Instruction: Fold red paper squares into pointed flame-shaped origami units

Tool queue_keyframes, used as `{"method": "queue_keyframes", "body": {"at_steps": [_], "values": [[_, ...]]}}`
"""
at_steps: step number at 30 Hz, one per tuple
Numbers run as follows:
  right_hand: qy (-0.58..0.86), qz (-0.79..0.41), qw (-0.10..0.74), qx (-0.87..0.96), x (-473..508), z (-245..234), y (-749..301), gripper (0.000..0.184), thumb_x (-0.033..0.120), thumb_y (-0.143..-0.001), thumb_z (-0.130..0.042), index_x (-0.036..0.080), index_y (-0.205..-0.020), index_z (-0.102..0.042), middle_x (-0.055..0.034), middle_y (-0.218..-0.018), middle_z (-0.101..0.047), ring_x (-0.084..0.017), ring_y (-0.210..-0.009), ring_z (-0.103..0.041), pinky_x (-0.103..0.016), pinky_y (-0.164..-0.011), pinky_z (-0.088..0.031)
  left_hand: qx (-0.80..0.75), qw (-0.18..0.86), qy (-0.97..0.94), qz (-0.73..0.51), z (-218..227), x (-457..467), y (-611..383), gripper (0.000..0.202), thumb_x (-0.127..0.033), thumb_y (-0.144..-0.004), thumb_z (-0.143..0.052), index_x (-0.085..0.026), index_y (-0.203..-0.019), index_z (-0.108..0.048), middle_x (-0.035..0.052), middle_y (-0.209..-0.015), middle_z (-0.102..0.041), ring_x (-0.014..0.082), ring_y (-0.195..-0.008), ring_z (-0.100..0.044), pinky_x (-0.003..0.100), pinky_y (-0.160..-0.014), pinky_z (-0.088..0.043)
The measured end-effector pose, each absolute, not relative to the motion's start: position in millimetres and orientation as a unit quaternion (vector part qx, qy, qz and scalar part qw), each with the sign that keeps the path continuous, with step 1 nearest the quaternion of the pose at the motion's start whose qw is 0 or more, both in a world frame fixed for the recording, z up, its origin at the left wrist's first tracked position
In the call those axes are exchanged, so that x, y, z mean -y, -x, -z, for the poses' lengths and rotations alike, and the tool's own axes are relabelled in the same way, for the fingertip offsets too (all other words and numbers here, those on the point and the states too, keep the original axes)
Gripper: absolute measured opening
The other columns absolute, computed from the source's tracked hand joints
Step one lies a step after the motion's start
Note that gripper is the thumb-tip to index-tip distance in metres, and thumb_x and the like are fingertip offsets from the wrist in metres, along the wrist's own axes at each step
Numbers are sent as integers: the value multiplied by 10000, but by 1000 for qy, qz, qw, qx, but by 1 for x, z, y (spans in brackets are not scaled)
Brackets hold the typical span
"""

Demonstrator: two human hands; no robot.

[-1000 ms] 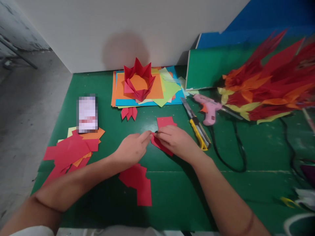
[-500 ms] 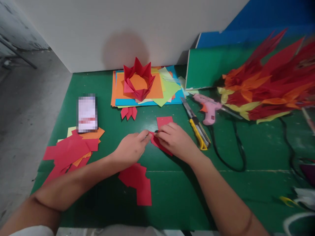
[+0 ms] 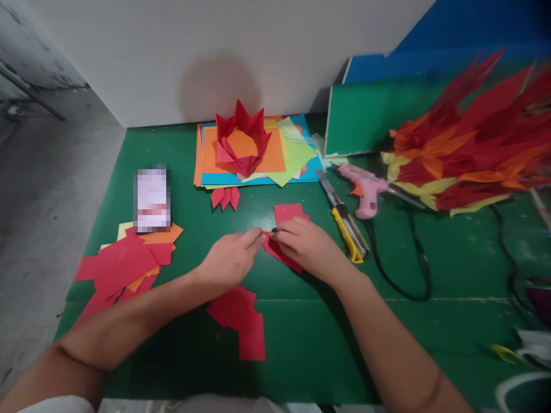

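A small folded piece of red paper [image 3: 283, 256] lies between my hands on the green table. My left hand [image 3: 230, 258] pinches its pointed left corner between thumb and fingers. Curled over its upper side, my right hand [image 3: 307, 246] grips the same piece and covers much of it. Another red paper square [image 3: 287, 212] shows just beyond my right fingers. Loose red paper pieces [image 3: 247, 321] lie nearer to me. Farther back, a red folded paper ring [image 3: 262, 140] with pointed tips rests on stacked coloured sheets, and small folded red pieces [image 3: 225, 199] sit before it.
To the left, a blurred-out phone [image 3: 152, 201] rests on a pile of red and orange paper [image 3: 124, 267]. A yellow utility knife [image 3: 344, 226] with its blade out and a pink glue gun [image 3: 365, 186] with a cord lie right. Beyond stands a flame-like paper decoration [image 3: 469, 152].
Almost nothing differs. Both hands stay on the folded red paper, with only a slight shift of the fingers.
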State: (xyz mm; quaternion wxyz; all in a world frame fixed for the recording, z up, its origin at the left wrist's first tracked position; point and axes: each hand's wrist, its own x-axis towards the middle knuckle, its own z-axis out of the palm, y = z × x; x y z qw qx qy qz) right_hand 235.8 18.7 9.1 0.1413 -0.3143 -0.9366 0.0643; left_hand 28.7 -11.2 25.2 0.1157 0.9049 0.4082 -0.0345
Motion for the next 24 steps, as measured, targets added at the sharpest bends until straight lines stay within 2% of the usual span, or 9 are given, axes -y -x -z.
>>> {"method": "queue_keyframes", "body": {"at_steps": [5, 13, 24], "values": [[319, -65, 130, 937, -18, -11, -236, 185, 125, -911, -455, 139, -876, -636, -87, -840, -623, -198, -778, -501, -311, -677, -414, -417, 100, -903, 29, -25, 11, -29, 397, -139, -893, -368, -148, -1277, -467, 97, -1323, -496, 188, -865, -622, 310, -742, -495], [320, -53, 116, 939, -16, -13, -236, 208, 129, -922, -437, 134, -874, -639, -95, -840, -620, -201, -788, -509, -314, -680, -415, -417, 110, -902, 30, -26, 11, -30, 400, -122, -887, -350, -123, -1267, -476, 130, -1337, -469, 194, -854, -627, 339, -740, -514], [325, -52, 102, 939, -18, -14, -236, 189, 127, -909, -460, 134, -871, -645, -93, -851, -611, -199, -800, -493, -314, -692, -402, -407, 102, -907, 44, -29, 11, -30, 403, -117, -892, -351, -115, -1278, -467, 116, -1344, -500, 198, -857, -635, 326, -730, -504]]}}
